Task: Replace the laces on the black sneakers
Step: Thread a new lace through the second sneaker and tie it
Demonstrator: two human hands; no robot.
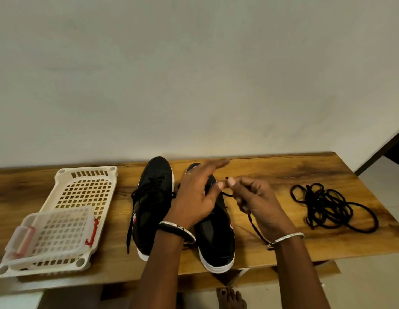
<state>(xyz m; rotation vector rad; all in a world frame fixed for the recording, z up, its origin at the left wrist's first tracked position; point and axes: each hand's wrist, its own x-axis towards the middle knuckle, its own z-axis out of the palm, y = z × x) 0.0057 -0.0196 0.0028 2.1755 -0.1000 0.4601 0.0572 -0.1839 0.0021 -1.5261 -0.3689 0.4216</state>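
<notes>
Two black sneakers sit side by side on the bench [305, 170], toes pointing at the wall. The left sneaker [154, 197] is laced, with a trailing lace end [129, 228] hanging down its outer side. The right sneaker [216, 239] is partly hidden under the hands.

The right hand [256, 204] pinches the tip of a black lace [255, 228] between thumb and forefinger, just above the right sneaker. Its other fingers are curled round the lace, which runs down past the wrist to the bench.

The left hand [194, 197] hovers over the right sneaker with fingers stretched out straight and gripping nothing (fingertips motion-blurred). Its thumb tip sits right against the right hand's pinching fingers.

A loose pile of spare laces [327, 206], also black, lies on the bench well to the right of the shoes.

On the left of the bench is a white perforated basket [87, 190] with a clear box [49, 235] with red clips lying in its near end.

There is a metal bangle on each wrist.
</notes>
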